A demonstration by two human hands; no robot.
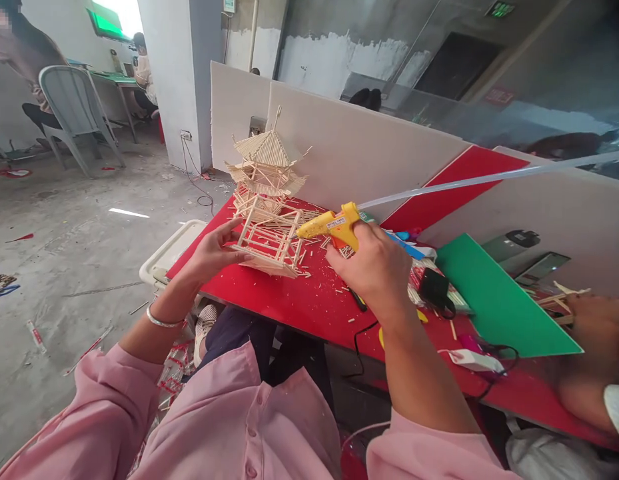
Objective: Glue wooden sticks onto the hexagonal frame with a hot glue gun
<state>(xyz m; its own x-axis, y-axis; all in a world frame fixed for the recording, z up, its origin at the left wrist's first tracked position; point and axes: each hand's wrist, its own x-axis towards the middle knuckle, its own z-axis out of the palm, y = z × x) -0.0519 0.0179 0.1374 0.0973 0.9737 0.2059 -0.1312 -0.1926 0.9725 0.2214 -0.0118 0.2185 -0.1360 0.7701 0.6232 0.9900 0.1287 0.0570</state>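
Two hands are holding separate items. Left hand (214, 250): thumb and fingers are clamping the left side of an open stick frame (269, 255), probably steadying it while leaving the right side accessible. Right hand (376, 267): fingers are wrapping the handle of a yellow hot-glue gun (342, 227); trigger pressure cannot be told. Its nozzle (301, 232) is pointing at the frame's right-hand corner; whether it is touching cannot be told. The frame is sitting between the hands, near the front edge of the red tabletop (269, 297), presumably for easy reach. A long translucent rod (439, 188), likely glue, is extending behind the gun. Beyond the frame, a stick-built pagoda model (267, 150) is standing upright, apparently set back for working room. Stick offcuts (309, 275) are lying scattered nearby. Farther right, a green board (499, 300) is slanting between this spot and a co-worker's blurred hand (596, 313).
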